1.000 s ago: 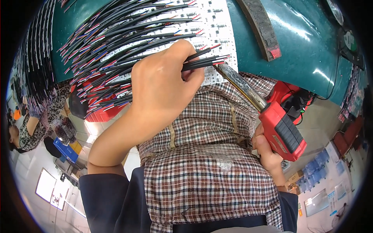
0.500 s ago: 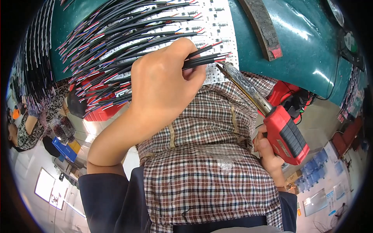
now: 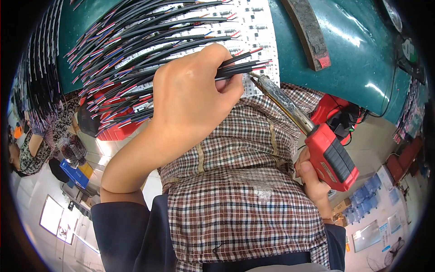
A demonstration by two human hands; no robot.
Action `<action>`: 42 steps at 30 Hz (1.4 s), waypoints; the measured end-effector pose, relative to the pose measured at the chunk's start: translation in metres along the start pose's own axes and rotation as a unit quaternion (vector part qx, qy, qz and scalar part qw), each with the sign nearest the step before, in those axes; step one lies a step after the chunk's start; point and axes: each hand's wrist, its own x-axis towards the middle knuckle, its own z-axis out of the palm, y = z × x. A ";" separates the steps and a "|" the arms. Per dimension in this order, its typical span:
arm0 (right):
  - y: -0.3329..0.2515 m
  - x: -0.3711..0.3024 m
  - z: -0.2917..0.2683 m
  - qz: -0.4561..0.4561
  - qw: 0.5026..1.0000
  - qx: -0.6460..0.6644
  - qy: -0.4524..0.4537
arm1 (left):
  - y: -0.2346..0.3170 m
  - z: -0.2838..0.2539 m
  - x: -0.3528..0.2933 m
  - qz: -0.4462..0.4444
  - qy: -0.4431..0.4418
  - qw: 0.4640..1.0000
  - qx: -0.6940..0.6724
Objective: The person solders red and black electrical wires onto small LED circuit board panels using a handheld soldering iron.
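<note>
My left hand (image 3: 192, 90) is closed around a small bundle of black cables (image 3: 238, 68), whose stripped red and dark wire ends stick out to the right. Under them lies a white circuit board panel (image 3: 256, 34) dotted with small components. My right hand (image 3: 310, 174) grips a red and black soldering gun (image 3: 333, 158), its fingers partly hidden behind the body. The gun's long metal barrel points up and left, and its tip is close beside the wire ends; whether they touch I cannot tell. Many more black cables (image 3: 131, 50) lie in rows across the panel to the left.
A dark curved bar (image 3: 306, 34) with a red end lies on the green table (image 3: 353, 59). More cabled strips (image 3: 41, 59) hang at the far left, where another person's arm (image 3: 36, 145) shows. A red stool (image 3: 120, 131) stands below the table edge.
The soldering gun has shifted slightly left and its tip has moved a little along the wire ends. My left hand and its cables have edged slightly right.
</note>
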 end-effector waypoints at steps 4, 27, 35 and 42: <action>0.003 -0.006 -0.003 0.014 1.000 0.013 0.007 | 0.000 -0.001 0.001 0.005 0.000 1.000 0.001; 0.005 -0.010 -0.014 0.001 0.998 -0.056 -0.008 | 0.001 -0.007 0.006 -0.005 -0.050 0.999 0.016; 0.004 -0.011 -0.005 0.012 1.000 0.017 0.013 | 0.000 -0.005 0.005 0.003 -0.040 0.999 0.028; 0.005 -0.008 -0.003 -0.005 0.999 0.015 0.048 | 0.007 -0.021 0.010 -0.011 -0.112 0.994 -0.017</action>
